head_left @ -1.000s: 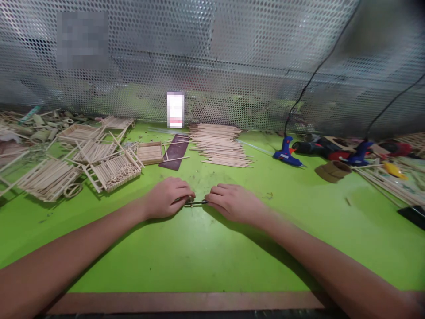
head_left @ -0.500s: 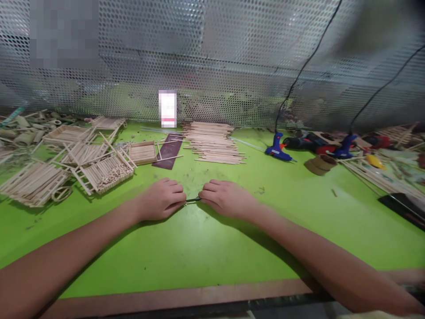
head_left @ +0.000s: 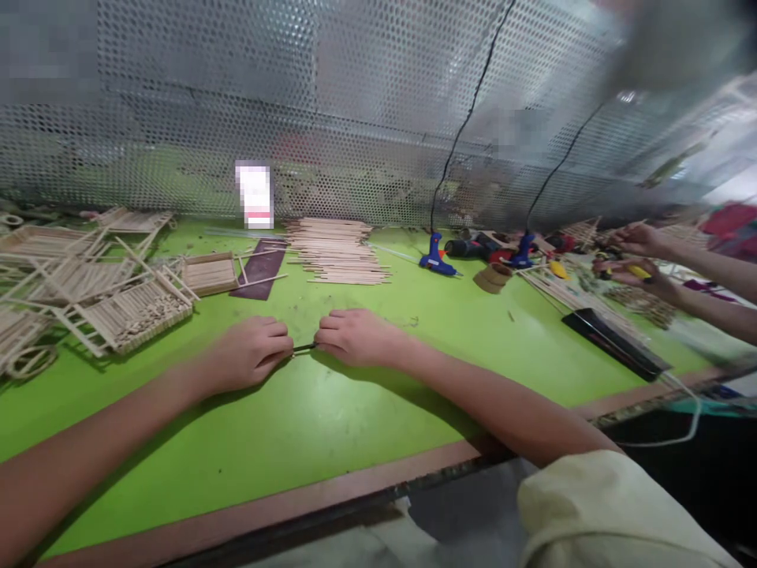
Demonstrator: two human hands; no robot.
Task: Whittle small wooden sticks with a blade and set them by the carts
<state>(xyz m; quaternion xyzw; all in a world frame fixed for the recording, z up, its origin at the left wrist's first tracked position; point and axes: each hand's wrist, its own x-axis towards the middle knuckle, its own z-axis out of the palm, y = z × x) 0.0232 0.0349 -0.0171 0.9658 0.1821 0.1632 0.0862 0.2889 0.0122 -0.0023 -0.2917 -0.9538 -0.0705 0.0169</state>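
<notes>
My left hand (head_left: pixel 248 355) and my right hand (head_left: pixel 355 337) lie close together on the green tabletop (head_left: pixel 236 450), fingers curled inward. Between them runs a short, thin black tool (head_left: pixel 304 347), pinched at both ends. Its exact kind is too small to tell. Behind my left hand is a flat brown board (head_left: pixel 259 268), with a large stack of loose wooden sticks (head_left: pixel 337 251) to its right.
Stick-built frames and trays (head_left: pixel 130 315) crowd the left. Blue glue guns (head_left: pixel 436 256) and a black case (head_left: pixel 612 343) lie right. Another person's hands (head_left: pixel 635 256) hold something yellow at far right. A perforated metal screen (head_left: pixel 355 118) stands behind.
The view has swung right, bringing another person's hands and the table's right corner into sight. My hands stay together on the black tool, with little visible movement.
</notes>
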